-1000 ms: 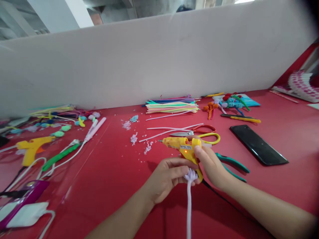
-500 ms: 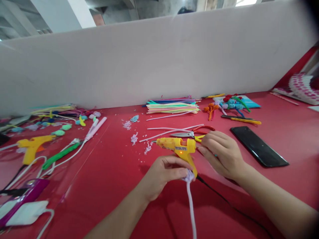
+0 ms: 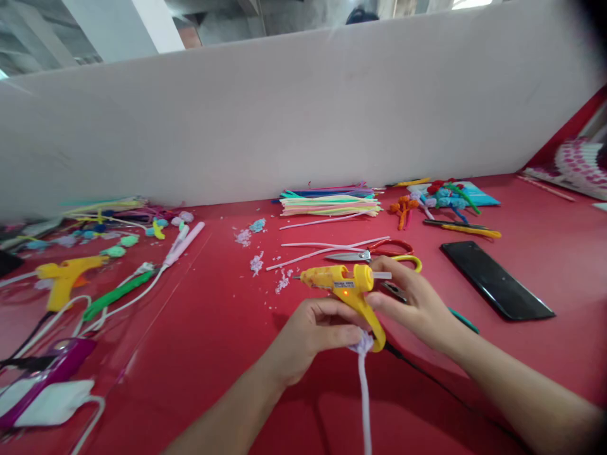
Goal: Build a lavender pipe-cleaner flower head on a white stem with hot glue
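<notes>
My left hand (image 3: 320, 332) pinches a lilac pipe-cleaner flower (image 3: 364, 342) with a long stem hanging down. Its fingers also reach behind the handle of a yellow hot glue gun (image 3: 332, 277), which seems to rest in the same hand. The gun's orange light is lit and its nozzle points left. A pale glue stick (image 3: 382, 275) juts from its rear. Close behind the gun, my right hand (image 3: 417, 303) has thumb and fingers apart, the thumb tip beside the handle; whether it touches is unclear. Red-and-yellow-handled scissors (image 3: 351, 256) lie just beyond.
Bundled pipe cleaners (image 3: 332, 205) lie by the white partition (image 3: 303, 120). A black phone (image 3: 496, 278) is at right, with finished flowers (image 3: 441, 196) behind. Leftward are another glue gun (image 3: 66, 278), cables and a purple power strip (image 3: 52, 373). Pliers (image 3: 394, 292) sit partly under my right hand.
My right hand has gone from a closed pinch behind the glue gun to spread fingers nearer the handle. The glue stick and the pliers now show. The gun has tilted slightly.
</notes>
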### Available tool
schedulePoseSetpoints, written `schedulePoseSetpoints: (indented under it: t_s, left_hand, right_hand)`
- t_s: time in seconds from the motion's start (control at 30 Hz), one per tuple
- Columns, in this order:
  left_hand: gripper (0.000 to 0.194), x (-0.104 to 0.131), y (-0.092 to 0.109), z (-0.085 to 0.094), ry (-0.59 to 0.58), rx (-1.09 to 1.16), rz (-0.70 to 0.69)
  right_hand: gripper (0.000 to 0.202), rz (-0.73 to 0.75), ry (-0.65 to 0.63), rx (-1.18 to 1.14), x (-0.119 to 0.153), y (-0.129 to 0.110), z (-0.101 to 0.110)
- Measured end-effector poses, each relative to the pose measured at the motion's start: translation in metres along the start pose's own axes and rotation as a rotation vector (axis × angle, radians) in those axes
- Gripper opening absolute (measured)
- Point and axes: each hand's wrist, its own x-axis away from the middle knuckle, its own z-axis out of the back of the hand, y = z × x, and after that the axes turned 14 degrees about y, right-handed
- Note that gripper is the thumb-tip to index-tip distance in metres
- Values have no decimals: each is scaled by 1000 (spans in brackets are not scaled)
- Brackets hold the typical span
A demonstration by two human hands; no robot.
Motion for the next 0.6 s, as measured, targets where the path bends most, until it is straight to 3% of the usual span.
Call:
schedulePoseSetpoints:
  t_s: [0.13,0.23,0.43,0.6]
  left_hand:
    - [13,1,1,0,-62,-20,30]
    - [12,1,1,-2,-82,-38,37]
    - [12,-1,23,4,71,122,-17]
    - [11,-8,42,14,110,216,-96]
  right_hand:
    - [32,-357,-243,-241,7,2,-18]
    - [33,-524,-206,-349,9,2,-26]
    - [31,-454,72,-515,-11,-10,-2]
    - [27,-431,91,-387,-19,-14,17]
